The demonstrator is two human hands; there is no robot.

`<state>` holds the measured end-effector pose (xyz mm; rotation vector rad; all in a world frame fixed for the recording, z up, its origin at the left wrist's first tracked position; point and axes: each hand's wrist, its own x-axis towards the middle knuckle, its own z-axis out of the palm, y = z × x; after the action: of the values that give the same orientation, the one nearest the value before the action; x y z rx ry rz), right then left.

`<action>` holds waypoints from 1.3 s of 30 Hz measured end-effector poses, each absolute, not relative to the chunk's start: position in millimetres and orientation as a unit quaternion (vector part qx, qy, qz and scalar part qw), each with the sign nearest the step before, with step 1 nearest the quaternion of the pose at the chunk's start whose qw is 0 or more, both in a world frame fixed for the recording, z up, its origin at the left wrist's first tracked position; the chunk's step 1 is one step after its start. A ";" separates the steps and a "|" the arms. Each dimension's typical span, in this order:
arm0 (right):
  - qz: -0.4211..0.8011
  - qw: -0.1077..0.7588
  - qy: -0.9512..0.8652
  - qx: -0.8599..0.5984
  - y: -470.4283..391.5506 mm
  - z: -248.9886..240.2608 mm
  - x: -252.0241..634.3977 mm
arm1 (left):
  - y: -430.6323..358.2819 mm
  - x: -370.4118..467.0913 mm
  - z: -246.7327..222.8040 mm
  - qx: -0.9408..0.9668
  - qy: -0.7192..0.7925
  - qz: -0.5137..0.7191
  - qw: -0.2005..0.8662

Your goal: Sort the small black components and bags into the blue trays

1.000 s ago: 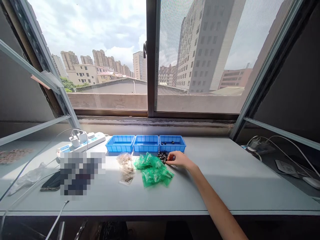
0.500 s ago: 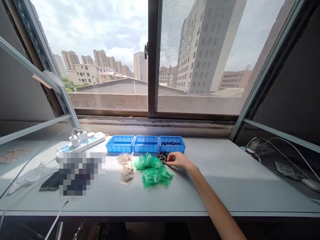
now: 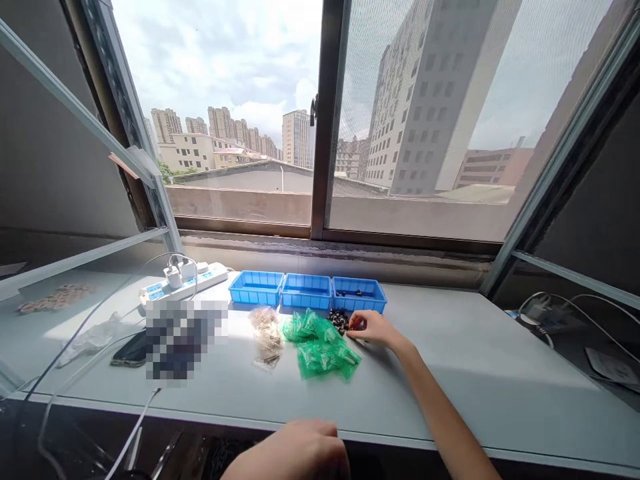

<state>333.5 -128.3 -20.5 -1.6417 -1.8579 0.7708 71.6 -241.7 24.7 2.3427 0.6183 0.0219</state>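
Observation:
My right hand (image 3: 371,328) is at the right edge of a pile of small black parts (image 3: 339,321), thumb and fingers pinched together; what they hold is too small to name. Just behind stands a blue bin (image 3: 359,305) with a few black parts in it. Two more blue bins, the middle one (image 3: 306,300) and the left one (image 3: 256,297), adjoin it in a row. Green plastic bags (image 3: 320,347) lie left of my right hand, beside a clear bag of metal-looking pieces (image 3: 267,337). My left hand (image 3: 300,453) is at the table's front edge, its fingers curled out of sight.
A white power strip (image 3: 187,285) with plugs and cables lies at the left, near a dark phone (image 3: 129,350) and a blurred-out patch. Crumpled clear plastic (image 3: 93,337) is farther left. Metal frame bars rise on both sides, before a window.
My left hand has come into view at the bottom. The scene has shifted right and tilted as the head moved. My right hand stays at the black pile.

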 end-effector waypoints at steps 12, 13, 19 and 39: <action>0.410 0.513 -0.543 -0.524 -120.7 -15.8 324.1 | -102.6 161.6 4.1 0.879 0.386 0.266 0.090; 0.428 0.535 -0.520 -0.510 -120.4 -15.7 320.6 | -101.4 159.0 0.8 0.878 0.385 0.271 0.086; 0.509 0.540 -0.476 -0.472 -124.4 -13.6 306.3 | -102.6 152.9 -3.9 0.894 0.355 0.270 0.033; 0.555 0.587 -0.379 -0.453 -132.1 -6.0 289.5 | -90.0 142.9 -14.1 0.885 0.261 0.383 -0.049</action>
<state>289.5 -132.1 -6.0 -1.0554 -0.8824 1.2927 142.9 -90.0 -14.1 2.8696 0.8459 1.2409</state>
